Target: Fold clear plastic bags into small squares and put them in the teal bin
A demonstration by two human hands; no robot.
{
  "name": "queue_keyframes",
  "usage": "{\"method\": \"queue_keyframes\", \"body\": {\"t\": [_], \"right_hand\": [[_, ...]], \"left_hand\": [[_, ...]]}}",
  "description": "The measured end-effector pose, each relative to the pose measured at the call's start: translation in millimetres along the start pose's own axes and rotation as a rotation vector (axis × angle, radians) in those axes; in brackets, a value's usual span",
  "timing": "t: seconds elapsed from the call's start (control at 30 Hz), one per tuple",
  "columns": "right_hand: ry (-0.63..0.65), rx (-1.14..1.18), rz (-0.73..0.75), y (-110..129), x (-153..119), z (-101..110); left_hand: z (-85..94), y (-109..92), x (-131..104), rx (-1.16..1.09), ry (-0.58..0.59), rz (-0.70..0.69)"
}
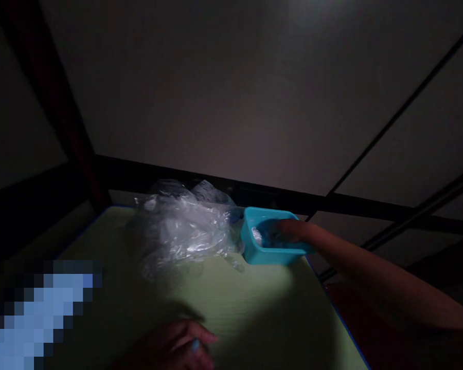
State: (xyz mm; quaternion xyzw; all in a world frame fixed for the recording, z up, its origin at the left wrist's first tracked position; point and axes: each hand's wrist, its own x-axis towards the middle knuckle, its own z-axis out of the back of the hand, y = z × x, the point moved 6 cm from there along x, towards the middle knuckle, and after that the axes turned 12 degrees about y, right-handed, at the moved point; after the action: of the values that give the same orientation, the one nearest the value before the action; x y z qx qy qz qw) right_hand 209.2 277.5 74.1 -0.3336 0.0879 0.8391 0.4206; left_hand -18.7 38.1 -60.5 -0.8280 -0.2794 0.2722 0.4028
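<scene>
A turquoise rectangular box [275,256] stands near the right rear edge of the pale green table. My right hand [291,230] reaches down into it from the right, its fingers hidden in shadow inside. Beside that hand in the box lies something shiny and whitish [256,236]. Crumpled clear plastic bags [189,226] lie directly left of the box. Low in the view, my left hand [189,341] is over the table with its fingers curled, and a small light-blue thing [195,345] shows between them.
The table [216,298] has a blue edge and stands close to large pale panels [216,103] with dark strips. A pixelated bright blue area [38,313] covers the lower left. The surroundings are dim.
</scene>
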Motion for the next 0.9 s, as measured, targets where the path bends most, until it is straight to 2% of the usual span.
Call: {"method": "queue_keyframes", "body": {"t": [0.1, 0.13, 0.2, 0.27, 0.33, 0.43, 0.53, 0.63, 0.73, 0.9], "right_hand": [[-0.118, -0.051, -0.003, -2, -12, 21], [-0.170, -0.067, -0.021, -2, -17, 30], [-0.273, -0.096, -0.032, 8, -28, 51], [-0.359, -0.120, -0.003, 31, -37, 71], [-0.459, -0.157, 0.064, 66, -45, 89], [-0.385, -0.166, 0.157, 119, -35, 101], [-0.329, -0.142, 0.113, 152, -5, 110], [-0.293, -0.095, 0.004, 167, 31, 115], [-0.281, -0.037, -0.072, 176, 56, 113], [-0.338, 0.032, -0.115, 182, 62, 109]], "left_hand": [[-10.9, -16, 3, 0.056, -0.029, -0.143], [-9.2, -25, 2, 0.153, -0.112, -0.236], [-6.6, -38, -4, 0.286, -0.248, -0.320], [-5.4, -48, -10, 0.363, -0.346, -0.353], [-5.4, -58, -17, 0.422, -0.424, -0.372], [-7.0, -72, -25, 0.488, -0.510, -0.442], [-7.6, -80, -28, 0.498, -0.534, -0.518], [-6.7, -81, -26, 0.486, -0.509, -0.562], [-5.4, -80, -22, 0.500, -0.488, -0.564], [-7.6, -82, -21, 0.541, -0.467, -0.586]]}}
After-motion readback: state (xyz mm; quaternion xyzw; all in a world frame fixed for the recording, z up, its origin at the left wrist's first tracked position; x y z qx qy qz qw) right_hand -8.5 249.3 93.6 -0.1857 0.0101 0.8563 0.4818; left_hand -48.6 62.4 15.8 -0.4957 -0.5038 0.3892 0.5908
